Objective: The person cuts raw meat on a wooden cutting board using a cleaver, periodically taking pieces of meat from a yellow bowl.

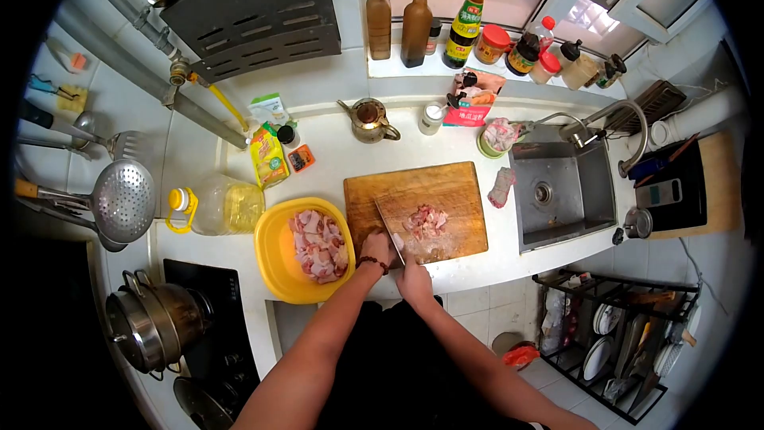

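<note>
A wooden cutting board [454,183] lies on the white counter with a pile of chopped raw meat [426,222] on its middle. My right hand [414,280] is closed around the handle of a knife [390,221], whose blade points up and left over the board. Close to the blade's left side, my left hand [377,248], with a beaded bracelet at the wrist, rests low on the board. Its fingers are bent and what they hold is too hidden to name. Left of the board, a yellow basin [269,248] holds larger pieces of raw meat [320,245].
An oil jug [227,205] stands beyond the basin, and a teapot [369,120] behind the board. A sink [563,195] with a faucet is at the right. Bottles [463,28] line the sill. Pots [155,322] sit at the lower left, a dish rack [613,334] at the lower right.
</note>
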Tool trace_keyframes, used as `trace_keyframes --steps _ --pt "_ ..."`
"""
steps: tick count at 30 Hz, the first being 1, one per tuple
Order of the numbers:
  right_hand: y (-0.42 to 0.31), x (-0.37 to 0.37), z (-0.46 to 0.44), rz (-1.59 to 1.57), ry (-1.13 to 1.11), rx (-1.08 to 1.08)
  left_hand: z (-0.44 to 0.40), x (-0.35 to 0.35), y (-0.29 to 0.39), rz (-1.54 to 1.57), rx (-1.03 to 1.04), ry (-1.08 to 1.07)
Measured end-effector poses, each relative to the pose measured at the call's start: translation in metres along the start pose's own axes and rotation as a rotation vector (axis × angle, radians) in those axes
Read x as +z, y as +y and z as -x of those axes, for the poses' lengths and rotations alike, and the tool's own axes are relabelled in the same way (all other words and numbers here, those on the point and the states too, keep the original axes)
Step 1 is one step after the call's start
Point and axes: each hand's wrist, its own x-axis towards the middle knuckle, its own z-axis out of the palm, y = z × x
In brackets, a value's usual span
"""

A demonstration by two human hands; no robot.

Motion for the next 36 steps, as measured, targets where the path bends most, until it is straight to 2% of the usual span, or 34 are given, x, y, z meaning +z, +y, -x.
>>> trace_keyframes --steps 4,8,11,16,19,23,26,31,32,36 --pt "0.003 -0.01 0.023 0.03 -0.06 0.051 0.0 0.005 -0.002 0.019 -0.023 0.032" --pt "-0.013 -0.003 -0.002 0.035 -0.027 0.028 0.004 -0.005 0.008 0.017 -0.054 0.031" --pt "-0.015 -0.005 -0.002 0.043 0.002 0.035 0.004 -0.012 0.016 0.024 -0.091 -0.008" --pt "-0.004 -0.012 0.019 0.062 -0.092 0.054 0.003 -0.009 0.014 -0.024 -0.127 -0.078" --pt "-0.016 -0.006 -0.002 0.023 -0.015 0.022 0.006 -0.012 0.017 0.024 -0.08 0.002" --pt "-0.008 -0.006 0.004 0.017 -0.008 0.04 0.001 -0.005 0.011 -0.034 -0.1 -0.054" --pt "0.007 -0.006 0.024 0.036 -0.06 0.047 0.002 -0.003 0.007 -0.03 -0.087 -0.021" --pt "-0.005 0.0 -0.003 -0.017 0.028 -0.007 0.004 -0.007 0.014 0.033 -0.061 0.031" --pt "-0.004 0.003 -0.011 0.042 -0.034 0.005 0.005 -0.006 0.012 0.031 -0.062 0.029" --pt "0.006 -0.004 0.015 0.004 0.005 -0.008 -0.002 0.002 0.003 -0.029 -0.056 -0.007"
